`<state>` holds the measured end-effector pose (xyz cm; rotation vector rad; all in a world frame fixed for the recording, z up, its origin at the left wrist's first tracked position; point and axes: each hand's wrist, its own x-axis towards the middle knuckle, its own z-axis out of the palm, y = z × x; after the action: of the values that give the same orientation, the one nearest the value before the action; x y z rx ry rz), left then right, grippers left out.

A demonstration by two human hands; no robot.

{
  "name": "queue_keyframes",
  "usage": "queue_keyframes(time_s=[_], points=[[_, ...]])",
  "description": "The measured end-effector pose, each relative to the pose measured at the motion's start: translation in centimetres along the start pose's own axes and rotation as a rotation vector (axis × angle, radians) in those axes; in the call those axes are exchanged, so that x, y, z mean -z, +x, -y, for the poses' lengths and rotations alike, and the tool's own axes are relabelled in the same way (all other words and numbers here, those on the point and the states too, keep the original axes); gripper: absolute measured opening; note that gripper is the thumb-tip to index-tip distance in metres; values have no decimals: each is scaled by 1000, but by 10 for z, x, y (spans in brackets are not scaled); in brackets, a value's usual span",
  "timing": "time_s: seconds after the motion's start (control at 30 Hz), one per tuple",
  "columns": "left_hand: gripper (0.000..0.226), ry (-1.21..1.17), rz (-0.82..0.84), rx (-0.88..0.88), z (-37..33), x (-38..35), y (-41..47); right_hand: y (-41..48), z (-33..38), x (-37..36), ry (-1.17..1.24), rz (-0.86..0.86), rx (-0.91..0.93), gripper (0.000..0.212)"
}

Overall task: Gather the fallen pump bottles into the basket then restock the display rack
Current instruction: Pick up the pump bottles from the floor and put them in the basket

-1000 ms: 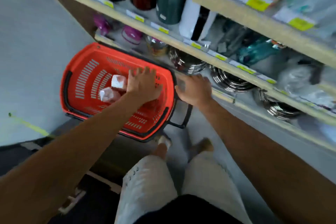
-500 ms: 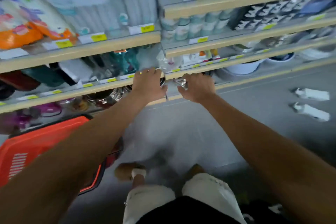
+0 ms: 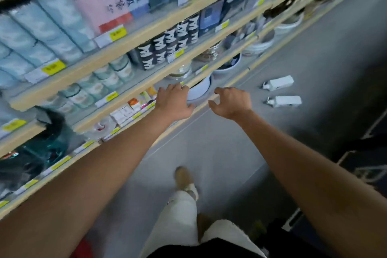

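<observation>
Two white pump bottles lie on their sides on the grey floor at the right, one [image 3: 278, 83] just beyond the other [image 3: 285, 101]. My left hand [image 3: 174, 101] is stretched forward, fingers apart and empty, in front of the lower shelf edge. My right hand [image 3: 231, 101] is beside it with fingers curled loosely, holding nothing, a short way left of the bottles. Only a red sliver of the basket [image 3: 83, 249] shows at the bottom edge under my left arm.
A long wooden display rack [image 3: 134, 90] with yellow price tags runs along the left, stocked with towels, cups, bowls and small boxes. White bowls [image 3: 200, 89] sit on its lowest shelf. Grey floor stretches ahead; a dark patterned mat [image 3: 364, 165] lies at the right.
The view has swung right, away from the red basket. My left hand has left the basket, and both empty hands now reach forward. The two bottles on the floor are nearer.
</observation>
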<state>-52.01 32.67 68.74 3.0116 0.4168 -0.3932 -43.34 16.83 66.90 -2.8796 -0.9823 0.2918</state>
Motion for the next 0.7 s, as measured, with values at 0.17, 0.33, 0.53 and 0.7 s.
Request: queue_keyframes(time_s=[0.17, 0.33, 0.53, 0.7], points=[[55, 56, -13, -181, -72, 15, 120, 56, -103, 7, 0, 4, -140, 46], [56, 122, 56, -352, -150, 24, 245, 122, -203, 9, 26, 39, -312, 47], [56, 208, 121, -561, -254, 45, 366, 164, -312, 23, 142, 90, -548, 42], [58, 245, 169, -712, -340, 44, 432, 177, -398, 24, 186, 81, -691, 41]])
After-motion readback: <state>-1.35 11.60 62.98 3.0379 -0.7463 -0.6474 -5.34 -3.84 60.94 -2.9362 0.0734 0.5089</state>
